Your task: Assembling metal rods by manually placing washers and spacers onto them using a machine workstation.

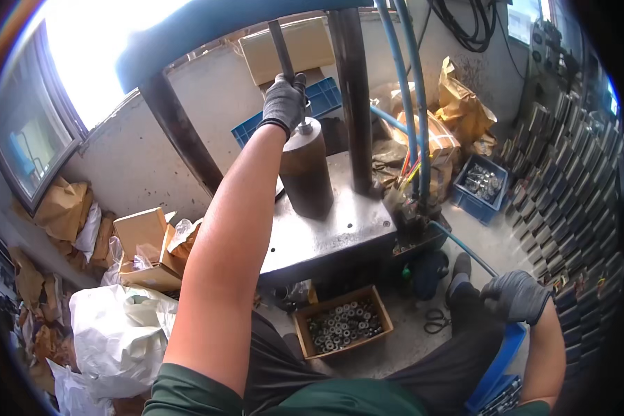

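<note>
A green shirt fills the bottom edge, dark trousers just above. At lower right, the gloved right hand has its fingers bent inward by the end of a blue bar; whether they grip it I cannot tell. A white sack lies lower left; at lower centre a shallow box holds small metal rings. Beyond, in mid-frame, a dark metal cylinder stands upright on the steel plate. Over its top the gloved left hand has fingers curled at the lower end of a rod; its hold is hidden. Behind, upper centre, sits a blue crate.
</note>
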### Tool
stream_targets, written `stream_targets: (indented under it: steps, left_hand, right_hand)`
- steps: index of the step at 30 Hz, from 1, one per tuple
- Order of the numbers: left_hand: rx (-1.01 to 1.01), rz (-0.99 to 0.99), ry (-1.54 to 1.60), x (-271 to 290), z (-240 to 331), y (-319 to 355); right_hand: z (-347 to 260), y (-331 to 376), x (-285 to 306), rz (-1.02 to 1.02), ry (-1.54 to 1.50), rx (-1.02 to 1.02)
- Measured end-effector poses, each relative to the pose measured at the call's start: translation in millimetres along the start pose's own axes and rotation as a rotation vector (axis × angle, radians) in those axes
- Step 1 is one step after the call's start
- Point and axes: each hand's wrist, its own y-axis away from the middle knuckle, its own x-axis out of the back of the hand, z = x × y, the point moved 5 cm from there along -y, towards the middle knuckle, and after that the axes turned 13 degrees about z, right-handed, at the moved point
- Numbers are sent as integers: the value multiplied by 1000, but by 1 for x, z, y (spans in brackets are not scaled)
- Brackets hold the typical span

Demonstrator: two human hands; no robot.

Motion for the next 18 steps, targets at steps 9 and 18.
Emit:
stream_targets:
  steps: [9, 18]
  left_hand:
    - [21, -9, 71, 10, 13, 10]
    - [12, 0, 109, 9, 8, 11]
  right_hand:
    - [-1, 0, 5, 170, -134, 17]
    - [-3, 0, 21, 474, -320, -11]
